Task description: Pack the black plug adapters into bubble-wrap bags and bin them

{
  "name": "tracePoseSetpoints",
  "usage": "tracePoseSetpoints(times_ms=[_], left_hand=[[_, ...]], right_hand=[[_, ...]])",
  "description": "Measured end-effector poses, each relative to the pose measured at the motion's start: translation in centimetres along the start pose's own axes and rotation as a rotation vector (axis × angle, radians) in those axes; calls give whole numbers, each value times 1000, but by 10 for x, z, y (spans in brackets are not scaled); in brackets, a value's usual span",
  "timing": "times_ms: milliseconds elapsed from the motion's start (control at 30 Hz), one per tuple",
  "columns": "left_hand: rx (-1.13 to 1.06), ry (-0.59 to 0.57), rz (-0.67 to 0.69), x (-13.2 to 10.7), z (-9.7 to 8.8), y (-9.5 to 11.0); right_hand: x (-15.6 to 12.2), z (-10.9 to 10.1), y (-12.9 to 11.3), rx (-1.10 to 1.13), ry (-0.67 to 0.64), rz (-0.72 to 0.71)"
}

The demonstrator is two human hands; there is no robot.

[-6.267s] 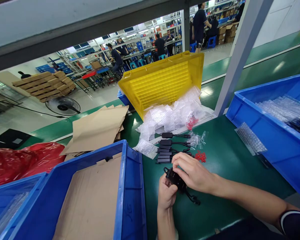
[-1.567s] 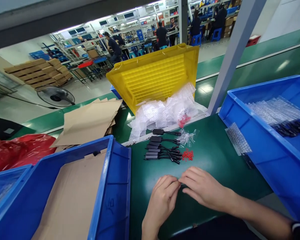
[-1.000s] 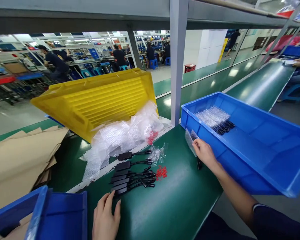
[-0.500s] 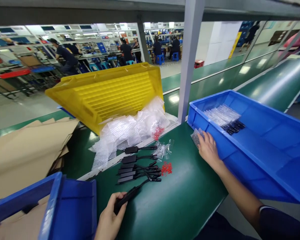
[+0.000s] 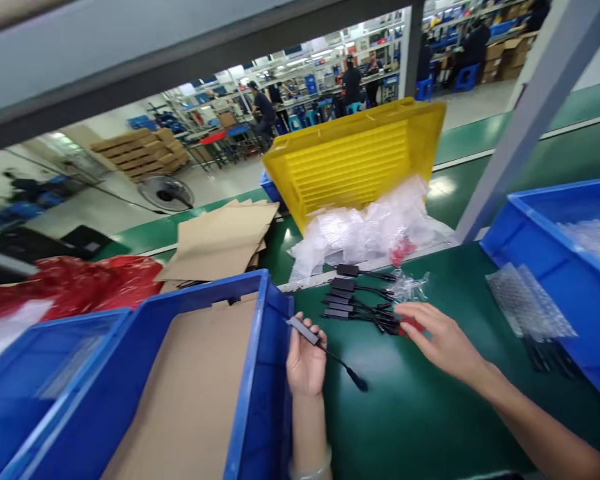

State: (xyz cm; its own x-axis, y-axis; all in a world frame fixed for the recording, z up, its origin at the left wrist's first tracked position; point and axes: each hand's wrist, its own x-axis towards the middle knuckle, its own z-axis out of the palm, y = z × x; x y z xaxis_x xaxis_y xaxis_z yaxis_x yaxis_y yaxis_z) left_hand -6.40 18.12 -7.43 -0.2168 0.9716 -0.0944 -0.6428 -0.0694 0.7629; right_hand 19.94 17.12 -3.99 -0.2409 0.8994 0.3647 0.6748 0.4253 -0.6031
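Observation:
My left hand [image 5: 306, 360] is closed on a black adapter with a short cable [image 5: 325, 350], held beside the wall of the blue bin [image 5: 260, 373] lined with cardboard. My right hand [image 5: 440, 337] reaches over the green bench with fingers spread, its fingertips at the small red rings [image 5: 411, 327] next to a row of several black adapters [image 5: 355, 300]. A small clear bag [image 5: 409, 287] lies just behind the rings.
A tipped yellow crate [image 5: 360, 157] with bubble wrap [image 5: 365, 233] stands at the back. A blue bin [image 5: 555, 267] sits at right with a bubble-wrap sheet [image 5: 527, 303] against it. Cardboard sheets [image 5: 220, 240] and a red bag [image 5: 75, 287] lie at left. People work in the background.
My left hand has lifted the black adapter up beside the left bin. My right hand has left the bubble wrap at the right bin and moved to the red rings. The view swung left.

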Motion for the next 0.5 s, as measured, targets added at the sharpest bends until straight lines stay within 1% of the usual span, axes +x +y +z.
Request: tracePoseSetpoints(times_ms=[100, 167, 267, 367, 433, 500], left_hand=[[-173, -12, -183, -3, 7, -2], [-269, -23, -265, -7, 12, -3], [-289, -61, -288, -13, 17, -4], [-249, -116, -255, -18, 21, -3], [-242, -124, -237, -21, 22, -4], [-249, -121, -260, -24, 23, -5]], right_hand=[[8, 16, -23, 97, -42, -117], [15, 25, -36, 162, -53, -172], [26, 36, -54, 244, -49, -214], [37, 47, -69, 289, -55, -248], [42, 55, -77, 296, -60, -282], [45, 63, -82, 272, -37, -317]])
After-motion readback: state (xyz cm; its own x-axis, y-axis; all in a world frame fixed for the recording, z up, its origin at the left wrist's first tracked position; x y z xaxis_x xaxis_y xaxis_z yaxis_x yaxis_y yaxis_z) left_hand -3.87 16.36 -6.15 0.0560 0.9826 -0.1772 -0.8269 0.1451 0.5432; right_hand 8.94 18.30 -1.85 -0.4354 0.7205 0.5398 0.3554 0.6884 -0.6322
